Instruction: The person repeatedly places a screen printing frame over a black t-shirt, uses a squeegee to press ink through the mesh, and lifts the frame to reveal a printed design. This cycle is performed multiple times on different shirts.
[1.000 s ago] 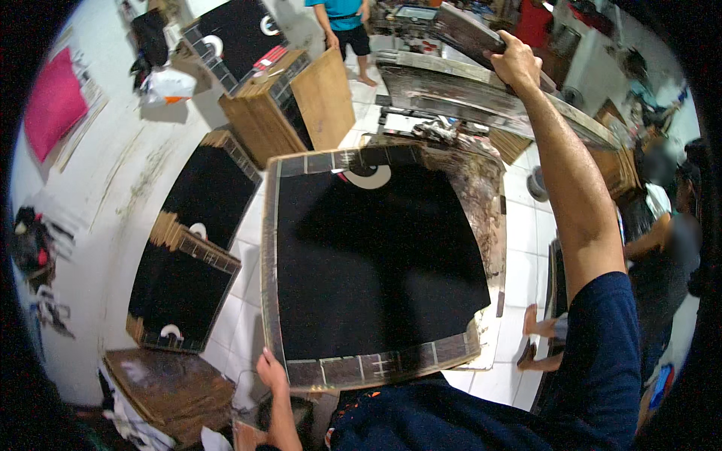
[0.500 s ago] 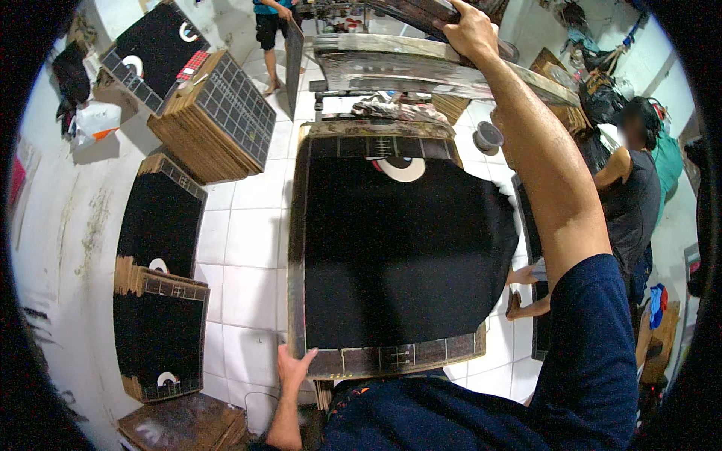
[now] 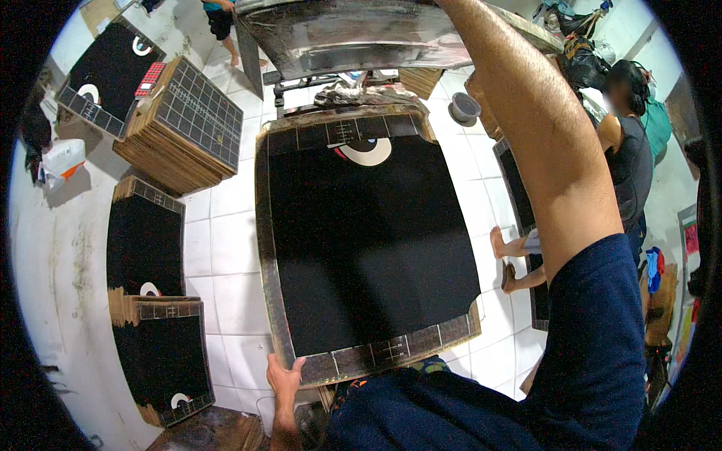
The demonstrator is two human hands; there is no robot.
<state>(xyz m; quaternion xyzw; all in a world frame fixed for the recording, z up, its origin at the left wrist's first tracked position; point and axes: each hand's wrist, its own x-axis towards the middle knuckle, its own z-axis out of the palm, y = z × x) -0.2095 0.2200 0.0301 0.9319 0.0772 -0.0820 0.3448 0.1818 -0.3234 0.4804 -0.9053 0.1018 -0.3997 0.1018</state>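
Observation:
In front of me lies a large board with a white ruled grid along its near and far edges. Black cloth covers its middle, spread flat, with a white ring-shaped print near the far end. My left hand grips the board's near left corner, thumb on top. My right forearm stretches up and away past the top edge, so the hand itself is out of sight. Beyond the board, a big frame with a grey, stained face stands raised and tilted, partly cut off.
At left, cloth-covered boards line the wall near a tall stack of gridded boards. A round tub stands on the tiled floor. At right a person sits close by; another stands at the back beside an upright panel.
The cloth's right side, bulging past the board before, now lies flat. The raised frame appears larger and higher, and my right hand has left the view. My left hand stays at the corner.

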